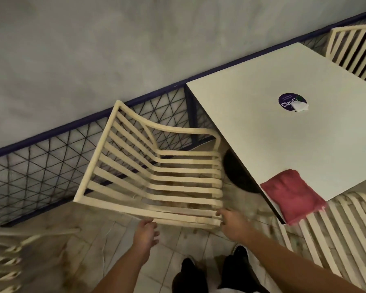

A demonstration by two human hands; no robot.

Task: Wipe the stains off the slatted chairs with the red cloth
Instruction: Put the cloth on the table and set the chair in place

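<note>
1. A white table (273,132) fills the right side, set against a dark mesh fence (51,166) that runs along a grey wall.
2. A cream slatted chair (156,176) stands just left of the table with its seat facing it. Its backrest is on the left and its near side rail is closest to the person.
3. Parts of three more slatted chairs show: one at the lower right (336,240) beside the table's near corner, one at the upper right (355,49) beyond the table, and one at the lower left (6,250), which is blurred.
4. The red cloth (292,195) lies folded on the table's near corner. Its lower edge hangs slightly over the rim, and it is well apart from both hands.
5. The right hand (230,225) reaches to the front near corner of the chair, back of the hand up. Its fingers (220,213) meet the ends of the slats there. Blur hides whether they curl round the wood or only touch it, so I cannot tell.
6. The left hand (146,231) sits just below the chair's near rail. Its fingers are loosely bent and hold nothing, and the thumb tip is right at the rail.
7. A round purple sticker (288,102) marks the tabletop, with a small crumpled white scrap (301,107) lying on its edge.
</note>
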